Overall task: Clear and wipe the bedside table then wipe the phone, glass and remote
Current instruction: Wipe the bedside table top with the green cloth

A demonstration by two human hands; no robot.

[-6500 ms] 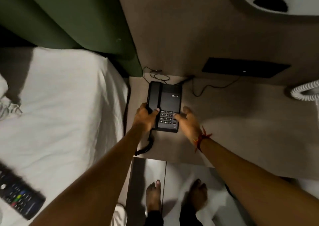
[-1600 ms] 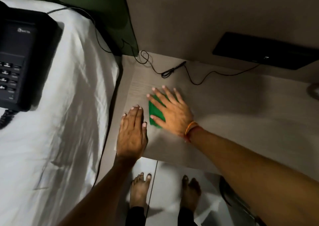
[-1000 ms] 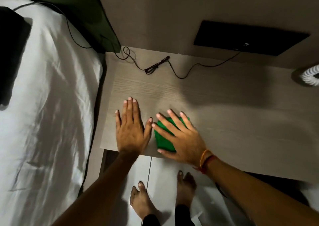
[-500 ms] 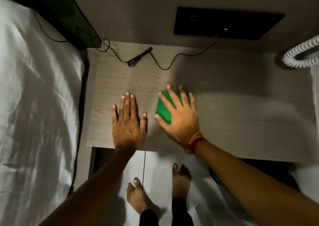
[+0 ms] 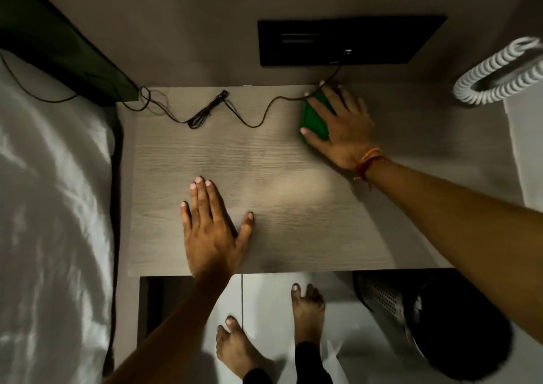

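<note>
The pale wood bedside table (image 5: 264,160) fills the middle of the head view. My right hand (image 5: 342,125) lies flat on a folded green cloth (image 5: 313,118), pressing it against the tabletop near the back right, close to the wall. My left hand (image 5: 211,225) rests palm down on the table near its front edge, fingers spread, holding nothing. A thin black cable (image 5: 205,115) snakes along the back of the tabletop and runs under the cloth's far corner. The phone, glass and remote are out of view.
A white bed sheet (image 5: 53,207) borders the table on the left, below a green headboard (image 5: 67,52). A black wall panel (image 5: 349,41) sits above the table. A white coiled cord (image 5: 499,72) hangs at right. A dark perforated bin (image 5: 411,310) stands on the floor beside my bare feet.
My right hand has slid the green cloth from the middle of the table to the back right by the wall. My left hand stays planted near the front edge.
</note>
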